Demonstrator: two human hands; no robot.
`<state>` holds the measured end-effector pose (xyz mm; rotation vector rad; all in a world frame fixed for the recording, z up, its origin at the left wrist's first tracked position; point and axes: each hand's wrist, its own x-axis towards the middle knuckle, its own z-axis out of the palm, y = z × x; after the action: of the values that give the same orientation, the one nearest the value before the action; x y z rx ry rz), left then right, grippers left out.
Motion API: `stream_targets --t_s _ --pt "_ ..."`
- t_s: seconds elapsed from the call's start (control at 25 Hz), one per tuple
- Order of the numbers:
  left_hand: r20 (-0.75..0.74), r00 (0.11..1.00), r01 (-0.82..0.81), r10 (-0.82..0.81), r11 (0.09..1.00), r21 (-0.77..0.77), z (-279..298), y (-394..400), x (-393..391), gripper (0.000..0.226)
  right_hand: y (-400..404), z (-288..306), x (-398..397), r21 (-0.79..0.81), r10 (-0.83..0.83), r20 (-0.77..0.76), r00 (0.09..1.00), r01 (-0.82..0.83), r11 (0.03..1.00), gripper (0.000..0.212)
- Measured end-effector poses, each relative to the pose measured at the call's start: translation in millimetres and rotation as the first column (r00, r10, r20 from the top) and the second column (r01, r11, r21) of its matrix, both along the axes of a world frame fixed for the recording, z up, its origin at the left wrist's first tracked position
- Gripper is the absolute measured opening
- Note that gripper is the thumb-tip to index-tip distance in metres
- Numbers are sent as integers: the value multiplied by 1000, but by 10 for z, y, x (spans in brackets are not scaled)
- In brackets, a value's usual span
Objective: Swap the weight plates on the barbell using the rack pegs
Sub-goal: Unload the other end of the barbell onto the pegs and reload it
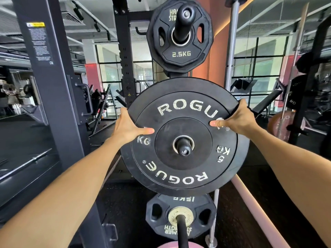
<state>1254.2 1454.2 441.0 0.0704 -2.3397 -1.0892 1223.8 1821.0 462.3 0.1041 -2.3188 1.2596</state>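
A black 5 kg bumper plate (pixel 184 169) with white lettering hangs on the middle rack peg (pixel 184 149), whose end pokes through its centre hole. Another black plate sits right behind it on the same peg. My left hand (pixel 128 125) grips the front plate's left rim, thumb lying across its face. My right hand (pixel 236 119) grips the upper right rim the same way, thumb on the face. The barbell itself I cannot pick out with certainty.
A 2.5 kg plate (pixel 180 52) hangs on the upper peg (pixel 184 17). A 15 kg plate (pixel 180 217) sits on the lower peg. A dark rack upright (pixel 48 77) stands at left. A steel bar (pixel 232 42) stands upright behind. A pink plate edge (pixel 172 245) shows at the bottom.
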Motion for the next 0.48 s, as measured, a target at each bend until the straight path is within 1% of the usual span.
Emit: stream_targets --t_s 0.16,0.28,0.48 --pt "-15 1000 1 -1 1000 -1 -12 25 315 101 45 3 307 9 -3 -3 1000 3 1000 111" --pt "-14 1000 5 -5 1000 2 -21 25 501 104 40 17 513 -14 -7 0 1000 7 1000 110" --pt "25 1000 17 -17 1000 -25 4 -191 805 105 -167 -42 791 -20 12 61 998 -11 1000 110"
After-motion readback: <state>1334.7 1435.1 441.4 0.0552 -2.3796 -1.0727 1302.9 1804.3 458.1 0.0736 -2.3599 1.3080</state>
